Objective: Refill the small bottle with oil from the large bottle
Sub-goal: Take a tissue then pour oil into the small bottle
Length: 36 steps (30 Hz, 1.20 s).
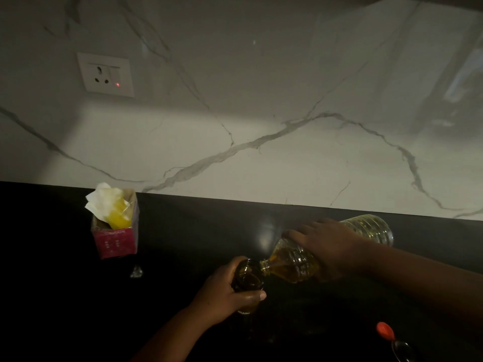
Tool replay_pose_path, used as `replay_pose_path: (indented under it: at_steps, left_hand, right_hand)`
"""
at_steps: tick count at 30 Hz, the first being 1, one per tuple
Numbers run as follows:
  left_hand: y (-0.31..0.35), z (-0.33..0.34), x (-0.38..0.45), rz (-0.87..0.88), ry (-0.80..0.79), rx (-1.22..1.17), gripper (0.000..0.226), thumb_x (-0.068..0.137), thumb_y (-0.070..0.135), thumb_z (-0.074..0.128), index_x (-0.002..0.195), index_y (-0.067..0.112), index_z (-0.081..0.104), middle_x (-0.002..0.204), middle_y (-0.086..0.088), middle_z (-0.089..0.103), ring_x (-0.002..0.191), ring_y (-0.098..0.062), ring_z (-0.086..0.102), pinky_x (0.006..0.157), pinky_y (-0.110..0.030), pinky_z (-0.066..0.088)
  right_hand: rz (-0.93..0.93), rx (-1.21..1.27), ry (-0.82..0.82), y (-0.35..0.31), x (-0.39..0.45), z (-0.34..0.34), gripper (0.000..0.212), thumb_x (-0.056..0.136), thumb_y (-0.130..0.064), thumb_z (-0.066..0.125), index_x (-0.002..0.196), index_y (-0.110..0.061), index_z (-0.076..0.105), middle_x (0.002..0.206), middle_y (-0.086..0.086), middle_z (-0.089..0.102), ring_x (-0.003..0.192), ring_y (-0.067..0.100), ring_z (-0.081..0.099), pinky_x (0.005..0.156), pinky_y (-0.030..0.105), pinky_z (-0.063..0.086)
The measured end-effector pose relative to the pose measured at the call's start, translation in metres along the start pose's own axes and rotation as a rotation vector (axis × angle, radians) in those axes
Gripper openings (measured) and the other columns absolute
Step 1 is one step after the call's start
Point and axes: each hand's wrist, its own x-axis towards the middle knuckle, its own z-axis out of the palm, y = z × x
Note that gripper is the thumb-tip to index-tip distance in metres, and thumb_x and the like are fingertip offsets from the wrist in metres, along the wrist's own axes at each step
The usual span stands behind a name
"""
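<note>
The small dark glass bottle (pixel 247 276) stands upright on the black counter (pixel 183 231), its open mouth facing up. My left hand (pixel 224 293) grips it around the neck and body. The large clear ribbed plastic bottle (pixel 295 262), holding yellow oil, is tipped nearly flat with its neck against the small bottle's mouth. My right hand (pixel 326 244) grips the large bottle around its middle from above. Oil has pooled toward the large bottle's neck. The small bottle's lower part is lost in the dark.
A pink carton (pixel 115 241) with white tissue and a yellow packet stands at the left by the marble wall. A red cap (pixel 384 331) lies at the lower right beside a dark round lid (pixel 403 350). A small shiny scrap (pixel 136 271) lies near the carton. A wall socket (pixel 105 74) is above.
</note>
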Motion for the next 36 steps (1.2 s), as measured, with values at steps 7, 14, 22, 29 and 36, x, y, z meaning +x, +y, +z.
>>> replay_pose_path:
  at_steps: [7,14,22,29,36]
  left_hand:
    - [0.0001,0.0003,0.0000,-0.009,0.005,0.004,0.071,0.053,0.065,0.081,0.114,0.058,0.047,0.123,0.015,0.058,0.113,-0.004,0.058,0.101,-0.036,0.050]
    - [0.0036,-0.0008,-0.0024,-0.007,-0.003,0.006,0.059,0.059,0.057,0.082,0.105,0.064,0.046,0.120,0.014,0.057,0.110,-0.003,0.058,0.098,-0.032,0.050]
    - [0.0010,-0.0003,-0.0015,0.017,0.012,0.006,0.060,0.062,0.054,0.083,0.111,0.057,0.050,0.117,0.013,0.061,0.107,-0.002,0.061,0.096,-0.031,0.052]
    - [-0.0008,0.0015,0.0002,0.022,0.025,0.009,0.065,0.056,0.061,0.082,0.113,0.056,0.050,0.118,0.013,0.061,0.108,-0.002,0.061,0.098,-0.036,0.052]
    - [-0.0031,0.0012,0.0013,0.001,0.011,0.014,0.068,0.055,0.066,0.080,0.113,0.060,0.047,0.121,0.014,0.058,0.113,-0.004,0.058,0.101,-0.038,0.050]
  right_hand:
    - [-0.005,-0.008,0.002,0.0008,0.0007,0.0011,0.102,0.065,-0.059,0.071,0.145,-0.028,0.016,0.135,0.003,0.049,0.121,0.024,0.049,0.103,0.041,0.037]
    - [-0.005,-0.021,0.015,0.0011,0.0006,0.0022,0.100,0.064,-0.057,0.070,0.143,-0.028,0.017,0.130,0.002,0.052,0.115,0.024,0.052,0.098,0.037,0.039]
    - [-0.009,-0.021,0.010,0.0004,0.0006,0.0004,0.101,0.064,-0.055,0.071,0.144,-0.027,0.017,0.131,0.002,0.051,0.117,0.024,0.051,0.099,0.038,0.038]
    - [-0.008,-0.016,0.001,0.0011,0.0004,0.0020,0.104,0.063,-0.057,0.072,0.145,-0.027,0.015,0.135,0.002,0.049,0.120,0.023,0.049,0.102,0.039,0.038]
    - [-0.003,-0.023,0.014,0.0001,0.0001,0.0009,0.101,0.065,-0.057,0.071,0.145,-0.028,0.016,0.133,0.002,0.050,0.119,0.023,0.050,0.100,0.038,0.038]
